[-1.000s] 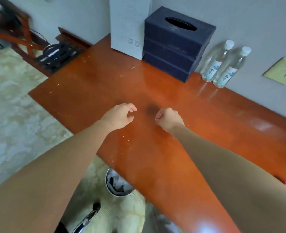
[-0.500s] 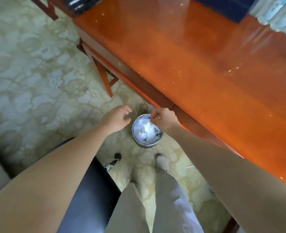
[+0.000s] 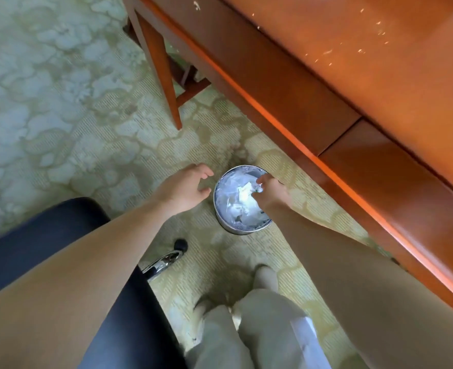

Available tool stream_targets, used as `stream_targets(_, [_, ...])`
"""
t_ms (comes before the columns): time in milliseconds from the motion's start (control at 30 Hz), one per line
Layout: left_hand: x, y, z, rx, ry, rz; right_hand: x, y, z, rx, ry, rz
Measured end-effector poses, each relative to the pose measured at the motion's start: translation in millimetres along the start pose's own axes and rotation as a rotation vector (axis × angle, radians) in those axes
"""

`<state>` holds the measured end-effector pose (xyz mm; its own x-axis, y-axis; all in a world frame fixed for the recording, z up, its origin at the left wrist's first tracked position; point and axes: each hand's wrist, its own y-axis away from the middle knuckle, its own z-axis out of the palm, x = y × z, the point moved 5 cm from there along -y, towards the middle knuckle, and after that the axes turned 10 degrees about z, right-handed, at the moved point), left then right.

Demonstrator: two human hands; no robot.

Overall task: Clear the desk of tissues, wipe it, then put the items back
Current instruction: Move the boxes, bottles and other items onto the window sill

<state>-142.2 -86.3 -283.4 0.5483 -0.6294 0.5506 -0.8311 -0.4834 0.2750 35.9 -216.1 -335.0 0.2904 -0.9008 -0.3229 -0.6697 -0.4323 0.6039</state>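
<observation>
Tissue scrap (image 3: 259,187) going into the bin (image 3: 230,227)
Just past the black chair (image 3: 47,235), the left hand (image 3: 185,187) hangs loose and empty beside the bin. The right hand (image 3: 269,194) is over its rim, fingertips bunched on the scrap. Crumpled tissues (image 3: 242,201) fill the bin. They look feather-light, soft and easy to tear, so I'd pinch a wad's middle. Further back, the desk (image 3: 379,75) has crumbs (image 3: 329,51) on it.

No readable text — none anywhere.
</observation>
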Motion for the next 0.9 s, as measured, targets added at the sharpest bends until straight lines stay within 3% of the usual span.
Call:
stream_targets(133, [-3.5, -6.6, 5.7, -0.043, -0.087, 0.008, 8.4, -12.9, 13.6, -0.041, -0.002, 0.001])
stream_targets(300, [31.5, 18.1, -25.0, -0.066, -0.1, -0.032, -4.5, 22.6, -19.2, -0.098, 0.039, -0.073])
stream_targets(600, [121.4, 80.9, -146.5, -0.1, -0.124, -0.008, -47.5, 153.7, -138.1, -0.133, 0.061, -0.186])
stream_targets(900, [244.4, 55.9, -228.9, -0.031, -0.12, 0.189, -52.5, 219.0, -292.4, 0.061, -0.041, -0.211])
